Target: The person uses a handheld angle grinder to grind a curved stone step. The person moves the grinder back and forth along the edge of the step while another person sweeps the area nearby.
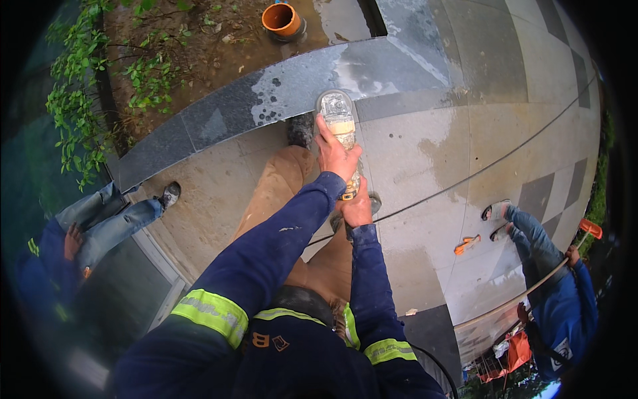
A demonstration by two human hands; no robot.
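Note:
With both hands I grip an angle grinder [340, 128] caked in pale residue, its round head against the edge of the dark stone ledge [232, 106]. My left hand [337, 158] is wrapped around the grinder's body, nearer the head. Closer to me, my right hand [357, 206] closes around the rear part, where a yellow-and-black patch shows. The disc's underside is hidden. Wet patches and dark spots mark the ledge around the head.
Beyond the ledge, an orange pipe [282, 21] stands in muddy soil near a leafy shrub [149, 83]. A black cable [465, 178] crosses the paving. Orange gloves [467, 244] lie at right, near a person [555, 292] holding a long pole. Another person [100, 223] is at left.

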